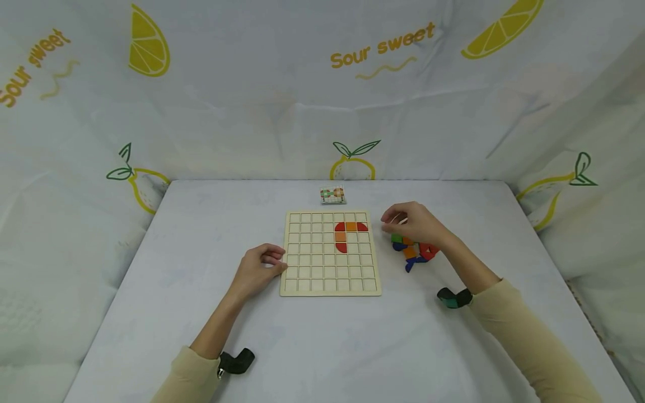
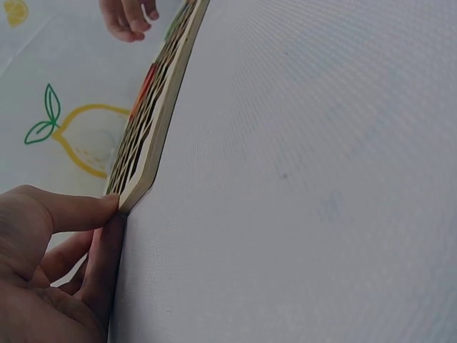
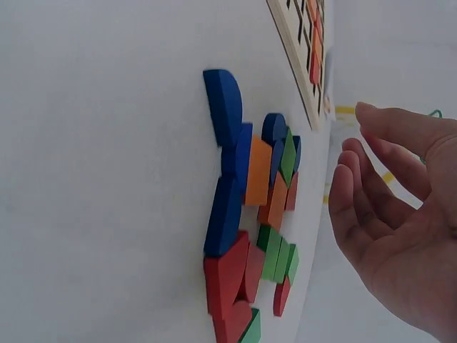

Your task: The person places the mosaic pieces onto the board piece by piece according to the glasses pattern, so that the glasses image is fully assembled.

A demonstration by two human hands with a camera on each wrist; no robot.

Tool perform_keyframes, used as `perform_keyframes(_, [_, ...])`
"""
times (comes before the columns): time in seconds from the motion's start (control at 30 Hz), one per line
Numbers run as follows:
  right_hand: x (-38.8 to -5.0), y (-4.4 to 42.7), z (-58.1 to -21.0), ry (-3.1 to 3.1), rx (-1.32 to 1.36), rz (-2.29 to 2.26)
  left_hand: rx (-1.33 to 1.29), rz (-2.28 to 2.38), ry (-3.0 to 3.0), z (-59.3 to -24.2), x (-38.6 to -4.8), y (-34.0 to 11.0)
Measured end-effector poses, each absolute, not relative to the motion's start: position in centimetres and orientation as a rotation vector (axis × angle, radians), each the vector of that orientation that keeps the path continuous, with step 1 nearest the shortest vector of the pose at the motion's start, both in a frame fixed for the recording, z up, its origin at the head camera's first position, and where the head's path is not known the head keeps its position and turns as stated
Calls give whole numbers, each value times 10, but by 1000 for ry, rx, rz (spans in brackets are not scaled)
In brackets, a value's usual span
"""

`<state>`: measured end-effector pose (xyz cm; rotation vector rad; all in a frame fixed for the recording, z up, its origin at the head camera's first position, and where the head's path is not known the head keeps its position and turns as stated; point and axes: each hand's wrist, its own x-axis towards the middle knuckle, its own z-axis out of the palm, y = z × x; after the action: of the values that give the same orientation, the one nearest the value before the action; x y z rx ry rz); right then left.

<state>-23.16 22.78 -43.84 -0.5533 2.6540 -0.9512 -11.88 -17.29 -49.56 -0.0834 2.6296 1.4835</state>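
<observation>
Holding the grid board at its left edge, your left hand pinches it between thumb and bent fingers. Your right hand grips nothing; its fingers curve loosely, parted from the thumb, above the loose blocks beyond the board's right edge. The grid board lies mid-table, with a patterned card past its far edge. You look to be early on: five red and orange pieces sit in cells toward the far right corner, the other cells are bare, and red, orange, green and blue blocks lie off the board.
</observation>
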Motion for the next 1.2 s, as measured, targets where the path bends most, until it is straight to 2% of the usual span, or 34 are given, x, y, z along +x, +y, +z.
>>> perform_keyframes(0.57, [-225,288,-450,2554,-477,-880,-77,1481,2635,-494,-119,-173])
perform_keyframes(1.2, [-221,290,-458,2632,-574,-855,-103,1480,2638,-495,-118,-171])
